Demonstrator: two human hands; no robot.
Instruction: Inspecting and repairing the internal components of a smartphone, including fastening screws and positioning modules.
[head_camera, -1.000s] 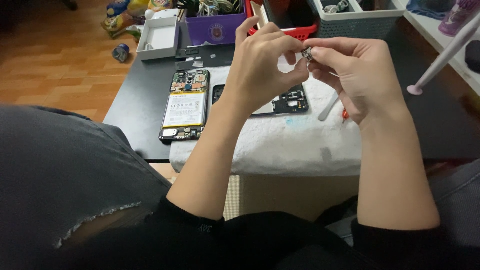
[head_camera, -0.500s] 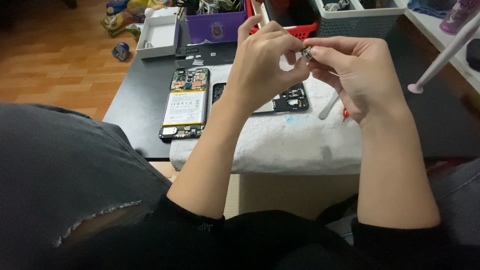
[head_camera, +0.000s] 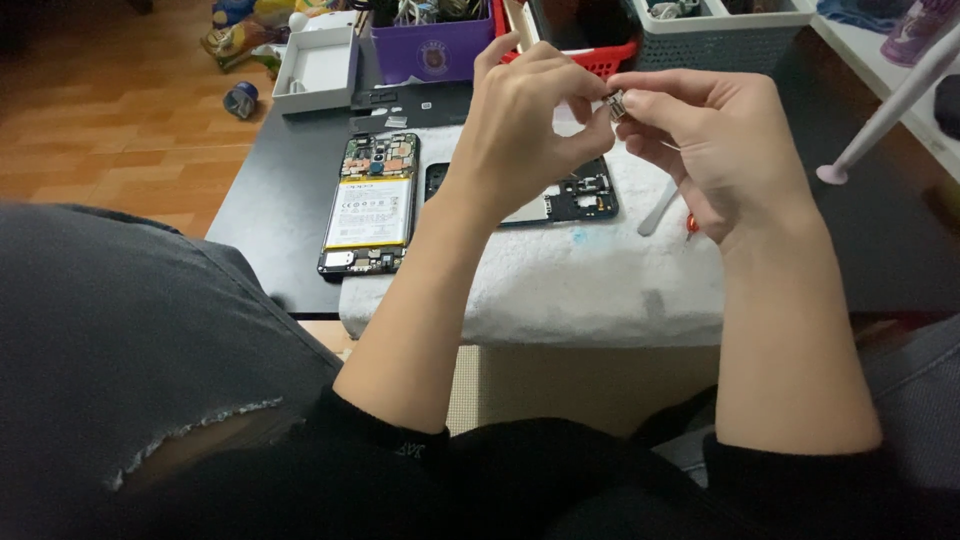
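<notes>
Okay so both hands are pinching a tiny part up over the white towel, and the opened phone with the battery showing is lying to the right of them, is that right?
Not quite. In the head view the opened phone lies to the left of the hands, not the right. The left hand and right hand do pinch a tiny part over the white towel.

Both hands (head_camera: 640, 130) pinch small metal part (head_camera: 617, 104) above opened phone (head_camera: 370, 205).

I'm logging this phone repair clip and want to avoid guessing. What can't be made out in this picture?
Head view only:
- The small metal part pinched between the left hand and the right hand: too small and finger-covered to identify.
- The black phone frame on the white towel: its middle is hidden by the left hand.
- The red basket and grey basket: cut off by the top edge.
- The opened phone: its label is too small.
</notes>
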